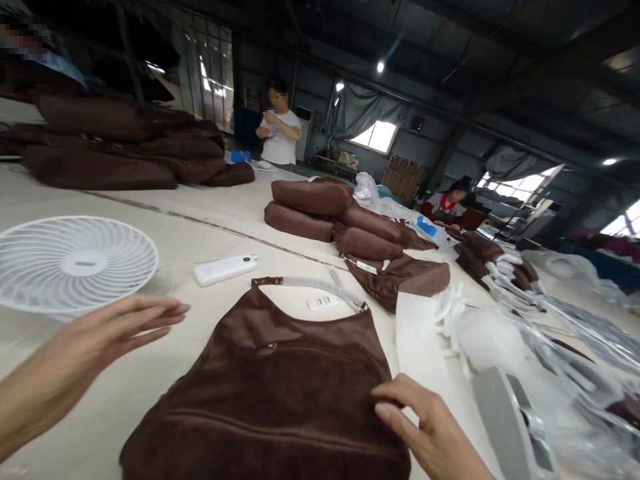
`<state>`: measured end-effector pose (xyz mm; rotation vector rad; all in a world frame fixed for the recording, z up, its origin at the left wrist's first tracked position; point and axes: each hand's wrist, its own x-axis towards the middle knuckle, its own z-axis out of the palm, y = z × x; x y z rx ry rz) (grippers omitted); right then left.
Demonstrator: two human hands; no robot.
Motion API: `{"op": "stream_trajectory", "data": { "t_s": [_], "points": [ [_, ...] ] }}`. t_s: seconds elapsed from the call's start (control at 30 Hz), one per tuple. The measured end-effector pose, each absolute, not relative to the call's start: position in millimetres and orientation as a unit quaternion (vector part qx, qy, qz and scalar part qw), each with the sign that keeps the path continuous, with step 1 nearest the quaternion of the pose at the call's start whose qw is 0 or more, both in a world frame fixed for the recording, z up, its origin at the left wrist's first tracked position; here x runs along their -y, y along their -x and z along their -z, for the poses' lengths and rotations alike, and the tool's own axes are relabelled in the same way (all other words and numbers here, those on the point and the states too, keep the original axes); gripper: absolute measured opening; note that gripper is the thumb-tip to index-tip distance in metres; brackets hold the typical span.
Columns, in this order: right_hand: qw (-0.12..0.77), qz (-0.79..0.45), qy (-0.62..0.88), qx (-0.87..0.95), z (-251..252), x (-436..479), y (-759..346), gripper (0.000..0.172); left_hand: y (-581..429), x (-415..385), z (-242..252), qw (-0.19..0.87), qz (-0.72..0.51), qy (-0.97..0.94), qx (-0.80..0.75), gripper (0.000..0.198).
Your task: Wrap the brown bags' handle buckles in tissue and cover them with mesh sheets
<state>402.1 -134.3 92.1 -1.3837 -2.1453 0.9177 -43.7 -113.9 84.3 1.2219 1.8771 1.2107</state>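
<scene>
A dark brown handbag (295, 380) lies flat on the pale table before me, its strap wrapped in clear film and pointing away. A white tag (321, 303) with printed lines rests inside the strap's loop. My right hand (425, 420) is at the bag's right edge, thumb and forefinger slightly apart, the fingertips on or just above the brown material. To the left, my left hand (120, 333) hovers above the table with fingers stretched out, holding nothing. It is near a round white fan (80, 263).
Beyond the bag lies a white phone (226, 269) with a cable. Brown bags are piled at the centre (310, 207) and far left (115, 147). Clear plastic bags (540, 373) and a grey-white device (505, 420) crowd the right. Two people stand or sit farther back.
</scene>
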Motion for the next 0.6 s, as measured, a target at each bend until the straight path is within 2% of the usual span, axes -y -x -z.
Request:
{"op": "stream_trajectory", "data": {
  "t_s": [0.07,0.13,0.23,0.33,0.5,0.6],
  "points": [
    [0.238,-0.321,0.517,0.757,-94,119,-402,0.024,4,69,-96,0.321,-0.375,-0.58,-0.648,0.053],
    [0.258,-0.307,0.529,0.747,-92,99,-402,0.024,-33,24,-94,0.212,-0.225,-0.723,-0.617,0.048],
    [0.277,-0.289,0.537,0.743,-81,64,-398,0.024,-75,-39,-71,0.167,-0.149,-0.768,-0.599,0.04],
    [0.277,-0.265,0.53,0.756,-69,27,-386,0.025,-101,-83,-44,0.121,-0.093,-0.788,-0.596,0.041],
    [0.122,-0.141,0.558,0.809,-51,-20,-353,0.029,-115,-116,-23,0.05,-0.031,-0.79,-0.61,0.028],
    [0.069,-0.107,0.586,0.8,-40,-38,-334,0.032,-114,-122,-29,-0.002,-0.028,-0.801,-0.598,0.017]
  ]
}}
